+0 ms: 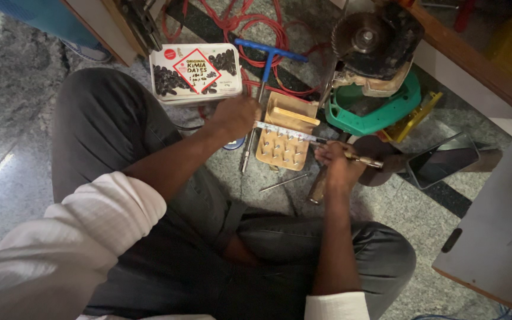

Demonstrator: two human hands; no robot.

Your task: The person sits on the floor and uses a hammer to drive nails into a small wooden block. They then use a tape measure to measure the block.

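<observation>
I sit cross-legged on a stone floor. My left hand (236, 115) grips one end of a long thin metal strip (285, 133) that lies across a tan plastic holder (285, 135) with rows of small bits. My right hand (337, 166) holds a slim screwdriver-like tool (364, 159) whose tip meets the strip's right end. A wooden-handled tool (316, 189) rests under that hand.
A white rectangular food tin (195, 73) lies by my left hand, beside a blue T-handle wrench (266, 65) and red cable (232, 24). A circular saw (374, 53) with a green guard sits beyond. A phone (441, 161) and a grey board (499, 225) are at right.
</observation>
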